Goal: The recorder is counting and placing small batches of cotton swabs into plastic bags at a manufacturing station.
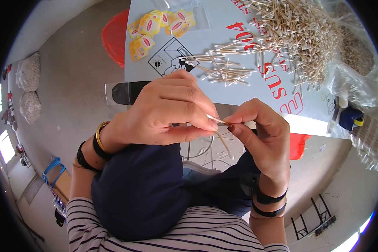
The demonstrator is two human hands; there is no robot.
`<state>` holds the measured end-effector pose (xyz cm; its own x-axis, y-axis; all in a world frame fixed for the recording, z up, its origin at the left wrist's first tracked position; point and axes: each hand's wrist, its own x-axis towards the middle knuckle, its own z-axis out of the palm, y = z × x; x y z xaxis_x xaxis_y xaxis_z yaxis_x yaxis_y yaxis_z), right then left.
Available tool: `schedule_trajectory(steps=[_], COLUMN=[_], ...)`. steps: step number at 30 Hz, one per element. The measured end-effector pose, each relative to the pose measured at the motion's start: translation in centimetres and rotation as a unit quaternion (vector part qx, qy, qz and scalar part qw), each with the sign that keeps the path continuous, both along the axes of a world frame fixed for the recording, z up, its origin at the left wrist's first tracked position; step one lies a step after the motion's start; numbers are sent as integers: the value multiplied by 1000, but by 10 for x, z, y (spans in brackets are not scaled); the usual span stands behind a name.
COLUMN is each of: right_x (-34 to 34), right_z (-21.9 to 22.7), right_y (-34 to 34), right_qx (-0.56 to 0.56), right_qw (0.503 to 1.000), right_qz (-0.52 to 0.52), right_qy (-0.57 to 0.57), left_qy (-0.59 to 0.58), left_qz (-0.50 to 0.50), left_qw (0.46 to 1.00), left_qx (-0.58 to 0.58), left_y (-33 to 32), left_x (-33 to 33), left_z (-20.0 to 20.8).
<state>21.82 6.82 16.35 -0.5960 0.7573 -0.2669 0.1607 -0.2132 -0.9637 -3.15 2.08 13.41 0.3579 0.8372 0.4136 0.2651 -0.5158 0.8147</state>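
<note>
Above my lap, at the near edge of the table, my left hand [168,109] is closed in a pinch on a cotton swab [216,119]. The thumb and forefinger of my right hand [266,136] meet at that swab's other end. A second cotton swab [224,145] slants down from beneath my left fingertips, its white tip toward my lap. Fingers hide parts of both sticks. Just beyond my hands, a loose scatter of cotton swabs [229,74] lies on the grey table [243,95], and a big heap of them [300,40] fills its far right.
Yellow packets [148,25] lie at the table's far left. A black flat item [128,93] in a clear sleeve juts past the left edge. Crumpled clear plastic [355,86] borders the heap. A red bag [115,38] hangs beyond the table; full sacks [28,71] stand far left.
</note>
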Motion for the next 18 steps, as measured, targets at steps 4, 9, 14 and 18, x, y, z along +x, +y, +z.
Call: schedule_trajectory(steps=[4,9,14,18], right_x=[2,0,3,7], right_z=[-2,-3,-8,-12], right_y=[1,1,1,1], right_qx=[24,28,-1,-1], right_qw=[1000,1000,999,998], right_qz=[11,14,1,16], right_qy=[5,7,32,54], left_qy=[-43,-69,-89,-84], left_qz=[-23,-35,-39,-52], left_qw=[998,995,990,987], left_qx=[-39,-71,-103,-127], left_y=[1,0,-1,1], left_x=[1,-2,-2,-1], left_z=[-2,-6,-6,-5])
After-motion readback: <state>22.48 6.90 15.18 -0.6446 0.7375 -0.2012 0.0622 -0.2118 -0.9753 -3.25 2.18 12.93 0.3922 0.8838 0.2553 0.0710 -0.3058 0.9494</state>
